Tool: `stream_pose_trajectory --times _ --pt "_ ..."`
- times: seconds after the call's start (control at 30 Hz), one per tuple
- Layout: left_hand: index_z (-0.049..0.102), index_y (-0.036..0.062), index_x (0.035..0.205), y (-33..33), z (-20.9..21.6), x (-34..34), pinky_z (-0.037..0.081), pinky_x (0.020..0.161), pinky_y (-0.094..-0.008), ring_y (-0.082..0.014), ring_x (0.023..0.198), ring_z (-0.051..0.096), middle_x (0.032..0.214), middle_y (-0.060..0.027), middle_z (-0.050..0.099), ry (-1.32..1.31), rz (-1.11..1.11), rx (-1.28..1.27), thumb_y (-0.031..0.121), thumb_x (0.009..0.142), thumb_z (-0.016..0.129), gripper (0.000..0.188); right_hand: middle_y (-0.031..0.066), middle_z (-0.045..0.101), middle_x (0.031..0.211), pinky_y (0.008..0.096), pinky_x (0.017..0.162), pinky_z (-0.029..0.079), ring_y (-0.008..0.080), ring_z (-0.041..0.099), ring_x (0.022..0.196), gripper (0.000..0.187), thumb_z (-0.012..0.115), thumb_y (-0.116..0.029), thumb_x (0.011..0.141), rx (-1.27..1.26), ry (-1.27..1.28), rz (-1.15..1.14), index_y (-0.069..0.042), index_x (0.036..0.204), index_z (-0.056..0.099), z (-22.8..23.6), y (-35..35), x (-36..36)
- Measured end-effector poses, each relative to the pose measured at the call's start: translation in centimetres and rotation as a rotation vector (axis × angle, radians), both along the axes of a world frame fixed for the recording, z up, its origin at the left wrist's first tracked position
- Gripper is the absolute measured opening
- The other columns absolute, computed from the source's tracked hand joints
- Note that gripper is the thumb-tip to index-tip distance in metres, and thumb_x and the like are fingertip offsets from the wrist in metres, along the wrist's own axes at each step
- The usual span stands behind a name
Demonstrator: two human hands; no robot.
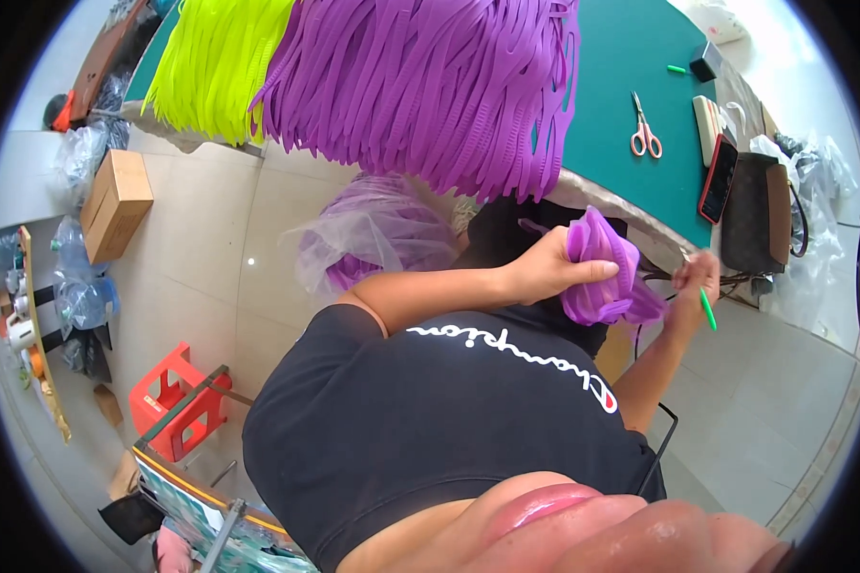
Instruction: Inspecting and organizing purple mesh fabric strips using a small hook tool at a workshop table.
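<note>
1. Bundle of purple straps (602, 272) at about three o'clock from frame centre, bunched into a folded wad; long axis running roughly twelve to six o'clock, loose ends trailing down toward five o'clock
2. Left hand (545, 269) wrapped tight around that bundle from its nine o'clock side, fingers curled over the top; forearm coming in level from the nine o'clock direction, elbow bent
3. Right hand (693, 282) just beside the bundle at its three o'clock, closed on a slim green pen-like stick (708, 309) that points down toward six o'clock; forearm rising from five o'clock
4. Large heap of purple straps (430, 86) draped over the edge of the green table (631, 57) at twelve o'clock, strands hanging toward six o'clock; yellow-green straps (215, 62) beside it at eleven o'clock
5. Pink-handled scissors (645, 129) on the table at one o'clock, blades toward twelve
6. Clear bag of purple material (373, 234) on the floor below the heap
7. Brown cardboard box (115, 202) at nine o'clock; red plastic stool (177, 401) at eight o'clock
</note>
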State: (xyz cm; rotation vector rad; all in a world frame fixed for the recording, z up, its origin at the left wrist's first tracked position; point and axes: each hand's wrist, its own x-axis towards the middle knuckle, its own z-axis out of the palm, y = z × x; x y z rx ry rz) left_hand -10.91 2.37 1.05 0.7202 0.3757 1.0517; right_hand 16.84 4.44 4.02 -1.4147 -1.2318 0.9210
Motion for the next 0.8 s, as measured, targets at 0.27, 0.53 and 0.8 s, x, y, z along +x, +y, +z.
stream_pose_trajectory --times 0.27,0.53,0.8 --pt "0.054 0.0027 0.121 -0.5 -1.6 3.2 0.049 0.09 -0.0311 -0.0136 0.102 0.06 0.111 -0.0053 0.063 -0.009 0.156 -0.212 0.022 0.098 0.06 0.031 0.0139 0.063 0.093 0.0293 0.072 0.051 0.0158 0.06 0.075 0.012 0.063 -0.006 0.093 0.038 0.439 0.401 0.003 0.1 0.059 0.5 -0.7 -4.8" --pt "0.068 -0.0008 0.097 -0.6 -1.3 6.0 0.051 0.075 -0.0253 -0.0097 0.082 0.064 0.089 -0.0035 0.069 0.121 0.24 -0.132 0.005 0.086 0.071 0.013 0.0122 0.064 0.089 0.0278 0.071 0.052 0.0144 0.061 0.074 0.013 0.056 -0.013 0.098 -0.008 0.384 0.415 -0.001 0.093 0.053 -1.8 -2.4 -4.8" --pt "0.063 -0.0016 0.112 -0.5 -1.8 8.6 0.052 0.077 -0.0268 -0.013 0.087 0.065 0.1 -0.006 0.068 0.275 0.348 -0.212 0.0 0.085 0.069 0.028 0.0121 0.064 0.099 0.0273 0.074 0.053 0.0141 0.062 0.083 0.011 0.063 -0.01 0.094 -0.093 0.564 0.451 0.0 0.095 0.059 -3.3 -0.9 -1.7"
